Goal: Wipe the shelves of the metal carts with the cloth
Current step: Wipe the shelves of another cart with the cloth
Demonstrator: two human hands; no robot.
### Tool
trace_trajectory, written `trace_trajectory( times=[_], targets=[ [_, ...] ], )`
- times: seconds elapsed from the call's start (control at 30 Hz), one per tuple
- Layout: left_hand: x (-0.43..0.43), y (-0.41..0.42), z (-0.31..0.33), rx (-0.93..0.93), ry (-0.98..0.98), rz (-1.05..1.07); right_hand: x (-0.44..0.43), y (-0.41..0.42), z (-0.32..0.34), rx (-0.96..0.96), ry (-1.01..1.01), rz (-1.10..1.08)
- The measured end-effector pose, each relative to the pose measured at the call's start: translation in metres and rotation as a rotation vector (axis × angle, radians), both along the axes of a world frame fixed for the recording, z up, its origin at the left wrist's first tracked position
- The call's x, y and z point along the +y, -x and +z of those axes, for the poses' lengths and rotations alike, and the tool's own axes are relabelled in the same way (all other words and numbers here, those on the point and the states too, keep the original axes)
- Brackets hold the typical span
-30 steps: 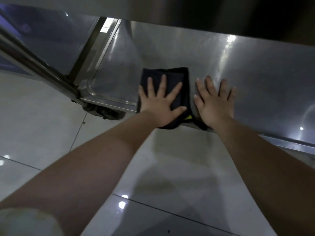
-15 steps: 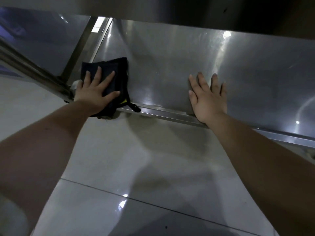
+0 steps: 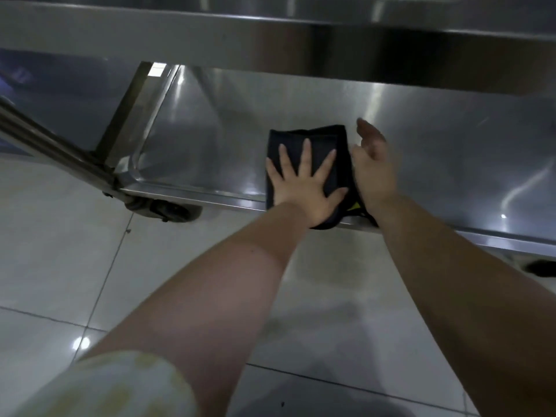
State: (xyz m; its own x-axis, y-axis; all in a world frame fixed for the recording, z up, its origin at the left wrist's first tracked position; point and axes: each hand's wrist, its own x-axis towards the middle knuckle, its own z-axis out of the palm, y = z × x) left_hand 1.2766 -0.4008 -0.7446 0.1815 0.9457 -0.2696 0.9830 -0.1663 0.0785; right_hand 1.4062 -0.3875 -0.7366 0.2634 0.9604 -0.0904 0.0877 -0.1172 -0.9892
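A folded dark cloth (image 3: 313,139) lies on the bottom shelf (image 3: 436,164) of a metal cart, overhanging its front rim. My left hand (image 3: 304,185) presses flat on the cloth with fingers spread. My right hand (image 3: 373,164) is turned on its edge right beside the cloth's right side, fingers straight and lifted off the shelf; whether it touches the cloth is unclear. A yellow tag shows at the cloth's lower right corner.
The cart's upper shelf (image 3: 270,34) juts out above the bottom one. A round metal post (image 3: 51,145) runs down to the left corner, with a caster wheel (image 3: 168,210) under it. White floor tiles (image 3: 60,236) lie in front. A second wheel (image 3: 540,267) shows at the right.
My left hand slid the cloth from the shelf's left corner back right toward the middle. My right hand lifted from flat on the shelf and turned on its edge beside the cloth.
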Motion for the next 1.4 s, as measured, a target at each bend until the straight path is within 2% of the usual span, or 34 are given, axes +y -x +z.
trace_trajectory(
  times=[0.03,0.13,0.2,0.23,0.3,0.37,0.43,0.53,0.6,0.7,0.8,0.9,1.07,1.2,1.33,1.4],
  targets=[
    [-0.007,-0.026,0.001,-0.009,0.023,-0.006,0.001,-0.007,0.007,0.006,-0.013,-0.043],
    [-0.021,-0.08,0.008,-0.052,0.132,-0.01,0.004,-0.036,0.022,-0.139,-0.035,-0.093],
    [-0.02,-0.085,0.014,-0.196,0.158,0.029,-0.001,-0.055,0.027,-0.236,-0.02,-0.062],
    [-0.017,-0.077,0.019,-0.287,0.122,0.045,-0.006,-0.062,0.028,-0.28,-0.012,-0.024],
    [-0.01,-0.046,0.028,-0.395,-0.08,0.006,-0.017,-0.065,0.026,-0.372,0.016,0.054],
    [0.002,-0.007,0.035,-0.381,-0.236,-0.12,-0.034,-0.053,0.023,-0.455,0.03,0.132],
    [0.019,0.027,0.035,-0.3,-0.223,-0.253,-0.054,-0.033,0.023,-0.538,0.022,0.254],
    [0.037,0.05,0.028,-0.129,-0.182,-0.449,-0.077,-0.006,0.018,-1.006,-0.024,0.363],
    [0.04,0.051,0.025,-0.101,-0.232,-0.499,-0.085,0.008,0.017,-1.267,0.03,0.425],
    [0.037,0.044,0.021,-0.139,-0.312,-0.493,-0.091,0.018,0.012,-1.385,0.044,0.422],
    [0.034,0.04,0.023,-0.168,-0.377,-0.45,-0.092,0.016,0.016,-1.397,-0.007,0.433],
    [0.033,0.043,0.033,-0.17,-0.394,-0.435,-0.09,0.014,0.033,-1.32,-0.011,0.502],
    [0.027,0.051,0.072,-0.224,-0.391,-0.403,-0.075,-0.002,0.083,-1.021,0.109,0.492],
    [0.014,0.075,0.106,-0.174,-0.368,-0.328,-0.07,0.007,0.114,-0.91,0.164,0.436],
    [-0.019,0.126,0.133,-0.254,-0.443,-0.279,-0.072,0.043,0.135,-0.852,0.024,0.59],
    [-0.04,0.159,0.154,-0.274,-0.409,-0.187,-0.07,0.069,0.153,-0.847,-0.02,0.702]
  ],
)
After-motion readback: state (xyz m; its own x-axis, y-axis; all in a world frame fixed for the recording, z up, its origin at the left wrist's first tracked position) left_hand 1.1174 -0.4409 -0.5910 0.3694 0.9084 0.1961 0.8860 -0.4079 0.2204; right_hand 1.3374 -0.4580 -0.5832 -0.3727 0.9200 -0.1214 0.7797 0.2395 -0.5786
